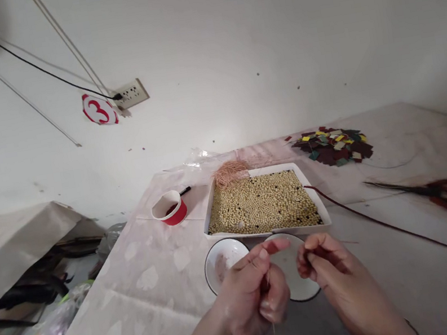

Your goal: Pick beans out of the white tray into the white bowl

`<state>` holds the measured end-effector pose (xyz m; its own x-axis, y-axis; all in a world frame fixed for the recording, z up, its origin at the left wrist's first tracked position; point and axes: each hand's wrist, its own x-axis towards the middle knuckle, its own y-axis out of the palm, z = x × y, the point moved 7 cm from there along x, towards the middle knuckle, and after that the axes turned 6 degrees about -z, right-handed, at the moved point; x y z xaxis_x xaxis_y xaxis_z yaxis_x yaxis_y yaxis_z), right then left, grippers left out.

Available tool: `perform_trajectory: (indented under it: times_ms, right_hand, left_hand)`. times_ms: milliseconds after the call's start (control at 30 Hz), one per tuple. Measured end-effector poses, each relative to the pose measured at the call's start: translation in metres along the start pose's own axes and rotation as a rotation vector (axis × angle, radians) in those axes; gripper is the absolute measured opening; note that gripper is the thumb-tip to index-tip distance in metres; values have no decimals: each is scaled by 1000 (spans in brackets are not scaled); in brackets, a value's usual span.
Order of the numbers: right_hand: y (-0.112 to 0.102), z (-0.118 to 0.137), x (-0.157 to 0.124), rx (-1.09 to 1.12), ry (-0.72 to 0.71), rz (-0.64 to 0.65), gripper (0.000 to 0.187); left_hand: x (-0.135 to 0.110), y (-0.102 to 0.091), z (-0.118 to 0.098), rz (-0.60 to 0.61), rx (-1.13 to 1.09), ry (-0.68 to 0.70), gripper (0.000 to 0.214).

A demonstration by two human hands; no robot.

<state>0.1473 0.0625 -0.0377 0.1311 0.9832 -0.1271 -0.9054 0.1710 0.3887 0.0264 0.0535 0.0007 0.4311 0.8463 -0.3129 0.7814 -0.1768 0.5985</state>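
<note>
My left hand (254, 288) is closed, thumb pressed against the side of the index finger and the lower fingers curled in. A thin pale strand seems to hang beneath it, too fine to name. My right hand (337, 268) pinches thumb and fingertips together a short gap to the right; whatever lies in the pinch is hidden. Partly behind the left hand sits a white bowl (218, 263) with a dark rim and some residue inside. A second bowl (297, 275) shows between and beneath the hands. Beyond them, a white tray (316, 197) holds many small beige beads or beans with scattered dark ones.
Pinkish thin strands (231, 173) lie over the tray's back left corner. A red-and-white paper cup (175, 215) and a black pen (185, 190) are left of it. At right are a dark red stick (386, 220), large scissors (446, 193) and a pile of coloured pieces (331, 146).
</note>
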Motion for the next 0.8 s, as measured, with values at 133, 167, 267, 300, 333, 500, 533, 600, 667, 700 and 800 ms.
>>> perform_trajectory:
  times_ms: [133,167,267,300,333,500,533,600,667,700,800]
  right_hand:
    - [-1,4,-2,-34,-19,8,13]
    - [0,4,-3,-44,-12,17,14]
    - [2,4,-7,-129,15,38,16]
    - [3,4,-8,-175,23,39,15]
    - [3,4,-9,-225,29,42,15]
    - [13,8,-13,-377,-16,163,24]
    - [17,8,-14,-389,-28,217,22]
    - [27,8,-18,-419,-52,322,16]
    - [32,9,-21,-441,-69,353,8]
    - [33,9,-22,-445,-77,341,5]
    - [36,11,-23,-430,-88,321,8]
  left_hand:
    - [-2,7,9,127,-30,-105,50]
    - [-3,10,9,168,-33,-119,57]
    - [-3,14,9,257,-35,-119,73]
    - [-3,15,10,269,-30,-115,77]
    - [-2,15,11,275,-23,-107,81]
    - [3,1,15,121,198,50,93]
    - [3,-1,15,82,268,76,94]
    - [0,-2,14,39,409,92,91]
    - [-5,-1,11,6,529,91,84]
    - [-7,0,9,-12,577,92,81]
    - [-10,2,7,-35,666,83,77]
